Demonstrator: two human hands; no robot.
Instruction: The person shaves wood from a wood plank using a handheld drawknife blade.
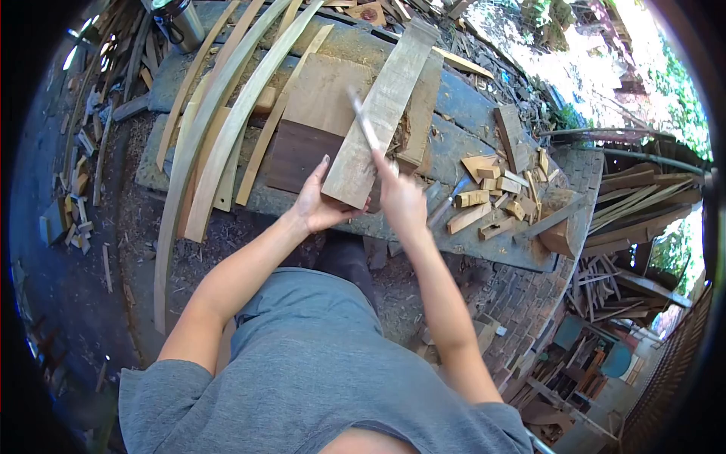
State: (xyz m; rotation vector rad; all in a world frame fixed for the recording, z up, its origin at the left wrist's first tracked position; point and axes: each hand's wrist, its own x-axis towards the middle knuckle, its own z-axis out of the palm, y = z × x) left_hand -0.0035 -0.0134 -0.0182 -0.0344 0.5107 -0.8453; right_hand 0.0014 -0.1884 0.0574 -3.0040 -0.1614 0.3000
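A long, pale-brown wooden plank [386,106] slants away from me over the workbench. Cupped under its near end is my left hand [321,204], thumb along the side and fingers wrapped beneath. My right hand [402,198] is closed around a slim tool [364,121] with a shiny, flat, blade-like shaft, which crosses the plank's face. Motion blurs the hand and tool, so its exact kind and whether it touches the wood cannot be told. Beneath the plank lie a light square board [329,92] and a dark brown board [299,157]. Another wood block [421,113] sits right of the plank.
Long curved wood strips [242,113] overhang the workbench [454,163] at left. Several small offcuts [491,181] and a blue-handled chisel [451,198] lie at right. A metal tumbler [178,24] stands far left. Scrap wood [635,204] is stacked beyond the right edge.
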